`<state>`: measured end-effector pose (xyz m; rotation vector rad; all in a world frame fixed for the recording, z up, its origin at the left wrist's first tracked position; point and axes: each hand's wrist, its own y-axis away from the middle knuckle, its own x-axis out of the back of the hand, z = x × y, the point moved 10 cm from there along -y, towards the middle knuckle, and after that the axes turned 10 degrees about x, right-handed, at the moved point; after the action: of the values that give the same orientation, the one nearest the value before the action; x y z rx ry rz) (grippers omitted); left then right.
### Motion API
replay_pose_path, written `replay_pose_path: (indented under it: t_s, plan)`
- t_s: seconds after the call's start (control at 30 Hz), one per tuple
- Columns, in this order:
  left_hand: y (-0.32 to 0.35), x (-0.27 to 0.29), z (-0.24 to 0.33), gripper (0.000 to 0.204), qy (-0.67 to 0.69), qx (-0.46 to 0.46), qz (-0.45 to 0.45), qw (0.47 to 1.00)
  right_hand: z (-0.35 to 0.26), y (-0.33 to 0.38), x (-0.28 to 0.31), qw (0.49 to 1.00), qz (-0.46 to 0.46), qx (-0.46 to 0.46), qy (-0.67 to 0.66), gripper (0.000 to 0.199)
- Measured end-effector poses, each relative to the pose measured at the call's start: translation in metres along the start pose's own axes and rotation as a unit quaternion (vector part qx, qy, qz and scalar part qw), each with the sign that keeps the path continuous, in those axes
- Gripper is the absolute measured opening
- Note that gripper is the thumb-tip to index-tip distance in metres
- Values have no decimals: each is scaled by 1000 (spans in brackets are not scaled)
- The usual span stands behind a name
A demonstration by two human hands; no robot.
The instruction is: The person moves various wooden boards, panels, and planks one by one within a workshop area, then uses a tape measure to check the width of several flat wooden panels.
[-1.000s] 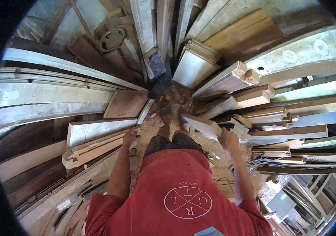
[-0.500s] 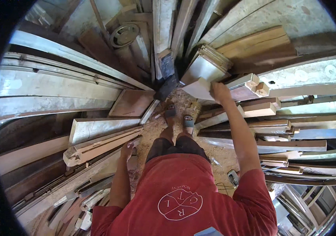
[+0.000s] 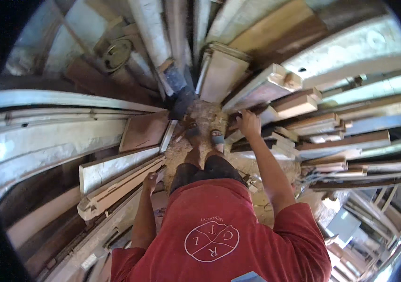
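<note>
My right hand (image 3: pixel 249 124) is in the air at the right, over the ends of stacked timber. Its fingers are loosely bent and apart, with nothing visible in them. Beyond it, a pale flat board (image 3: pixel 222 75) leans at the front of a small stack of boards. A thick squared beam (image 3: pixel 262 88) lies closest past my fingertips. My left hand (image 3: pixel 150 182) hangs low at the left with curled fingers, beside the end of a long grooved timber (image 3: pixel 123 184). Something pale shows past those fingers; what they hold, if anything, I cannot make out.
Planks and beams line both sides, several ends jutting toward my legs, such as a notched beam (image 3: pixel 304 108). A dark block (image 3: pixel 181 103) stands ahead of my sandalled feet. Wood shavings cover the floor (image 3: pixel 207 112). A wheel-like disc (image 3: pixel 117 54) leans far left.
My right hand has let go of the pale board, which now leans back against its stack. The view has turned to the right. My left hand stays low and curled.
</note>
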<state>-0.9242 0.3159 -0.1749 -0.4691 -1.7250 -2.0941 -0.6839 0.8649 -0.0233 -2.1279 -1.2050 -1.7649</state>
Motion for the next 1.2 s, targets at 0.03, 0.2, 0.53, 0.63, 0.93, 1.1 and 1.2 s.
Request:
replay_pose_path:
  t_s: [0.03,0.2,0.53,0.63,0.93,1.1,1.2]
  plan:
    - [-8,3,7,41,16,-21,-7,1000,14,25,-6,1000,3,-18,1,42]
    - [-66,12,15,36,-101,-229,48,967,145,158,1,940,108,-299,123,70]
    - [-38,48,113,45,3,-78,-22,997,163,225,-42,955,93,-275,61,106]
    - [-47,43,118,47,-84,-115,-22,990,155,234,-43,955,58,-279,85,108]
    - [-14,30,151,44,-68,-81,-23,994,170,238,-55,976,-57,-159,136,47]
    - [-23,36,119,41,-22,-125,8,992,183,242,-110,968,-166,-13,186,42]
    - [-39,29,69,39,-42,-69,46,996,193,247,-124,947,-302,-100,55,43]
